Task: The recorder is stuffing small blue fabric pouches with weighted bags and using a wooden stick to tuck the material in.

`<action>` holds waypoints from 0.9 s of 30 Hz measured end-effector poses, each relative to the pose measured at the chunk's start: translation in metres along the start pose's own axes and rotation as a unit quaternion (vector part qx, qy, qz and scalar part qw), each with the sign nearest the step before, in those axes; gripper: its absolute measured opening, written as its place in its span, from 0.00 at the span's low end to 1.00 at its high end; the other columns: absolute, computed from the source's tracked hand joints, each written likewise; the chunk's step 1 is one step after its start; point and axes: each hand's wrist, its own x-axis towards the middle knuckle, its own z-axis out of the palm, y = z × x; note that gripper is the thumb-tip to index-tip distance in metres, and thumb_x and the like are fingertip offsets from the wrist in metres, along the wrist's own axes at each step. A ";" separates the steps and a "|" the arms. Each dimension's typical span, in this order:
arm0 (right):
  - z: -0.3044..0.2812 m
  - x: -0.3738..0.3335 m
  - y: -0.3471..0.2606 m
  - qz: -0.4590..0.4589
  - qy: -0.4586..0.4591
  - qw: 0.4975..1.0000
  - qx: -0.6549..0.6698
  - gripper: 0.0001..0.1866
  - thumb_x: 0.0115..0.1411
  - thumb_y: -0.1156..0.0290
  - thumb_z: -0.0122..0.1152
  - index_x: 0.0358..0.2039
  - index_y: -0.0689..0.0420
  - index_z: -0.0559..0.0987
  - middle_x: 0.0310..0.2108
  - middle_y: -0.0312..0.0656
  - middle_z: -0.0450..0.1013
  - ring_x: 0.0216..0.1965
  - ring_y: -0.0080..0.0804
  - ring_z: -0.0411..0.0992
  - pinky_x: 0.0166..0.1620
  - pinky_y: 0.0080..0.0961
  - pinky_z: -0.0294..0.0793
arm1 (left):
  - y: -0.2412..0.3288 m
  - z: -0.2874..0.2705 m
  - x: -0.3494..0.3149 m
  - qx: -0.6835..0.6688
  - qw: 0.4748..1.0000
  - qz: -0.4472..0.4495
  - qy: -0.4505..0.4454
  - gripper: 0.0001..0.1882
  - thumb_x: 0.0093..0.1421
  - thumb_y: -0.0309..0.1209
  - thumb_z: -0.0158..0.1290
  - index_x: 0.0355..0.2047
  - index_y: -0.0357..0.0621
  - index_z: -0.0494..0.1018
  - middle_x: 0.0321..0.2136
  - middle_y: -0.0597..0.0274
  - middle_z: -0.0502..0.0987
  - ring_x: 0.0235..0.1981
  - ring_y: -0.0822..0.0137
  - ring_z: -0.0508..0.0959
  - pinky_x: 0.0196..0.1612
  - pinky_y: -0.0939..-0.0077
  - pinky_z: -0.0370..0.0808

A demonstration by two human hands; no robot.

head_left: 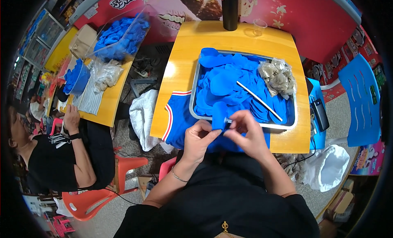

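Note:
My left hand (199, 140) is closed, pinching a blue flat rounded piece (220, 112) upright at the near edge of a metal tray (293, 122). Close beside it, my right hand (249, 136) has thumb and fingers drawn together at a small silvery thing (228, 121), too small to name, against the piece's right side. The tray holds a heap of similar blue pieces (223, 80). Across the heap lies a thin white stick (258, 100), and a clear bag of brownish bits (278, 76) sits at the right. Blue cloth with red and white trim (178, 115) lies under the tray.
A black bottle (230, 11) and a clear cup (259, 27) stand at the back of the yellow table (180, 46). Another person (53, 160) sits at a left table with a bin of blue pieces (123, 37). A blue chair (360, 99) stands right.

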 end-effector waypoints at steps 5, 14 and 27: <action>0.012 -0.003 0.003 -0.007 -0.024 1.000 0.013 0.14 0.48 0.72 0.65 0.33 0.61 0.71 0.29 0.37 0.69 0.28 0.22 0.69 0.28 0.18 0.69 | -0.006 0.009 -0.007 0.071 0.996 0.045 -0.036 0.06 0.47 0.16 0.57 0.22 0.37 0.71 0.28 0.66 0.71 0.28 0.77 0.72 0.33 0.84 0.69; 0.018 -0.004 0.011 -0.018 0.041 0.999 0.019 0.08 0.51 0.78 0.55 0.33 0.64 0.76 0.29 0.41 0.70 0.30 0.28 0.70 0.31 0.21 0.69 | -0.012 0.009 -0.008 0.037 0.999 0.012 -0.033 0.07 0.50 0.18 0.56 0.22 0.39 0.68 0.29 0.66 0.70 0.30 0.77 0.72 0.34 0.85 0.70; 0.026 -0.006 -0.004 -0.107 0.056 0.963 -0.241 0.12 0.43 0.84 0.55 0.32 0.63 0.72 0.24 0.46 0.69 0.23 0.37 0.70 0.27 0.26 0.69 | -0.004 0.012 -0.008 0.276 0.928 0.249 0.033 0.08 0.48 0.20 0.53 0.30 0.37 0.66 0.26 0.58 0.69 0.26 0.66 0.73 0.29 0.76 0.70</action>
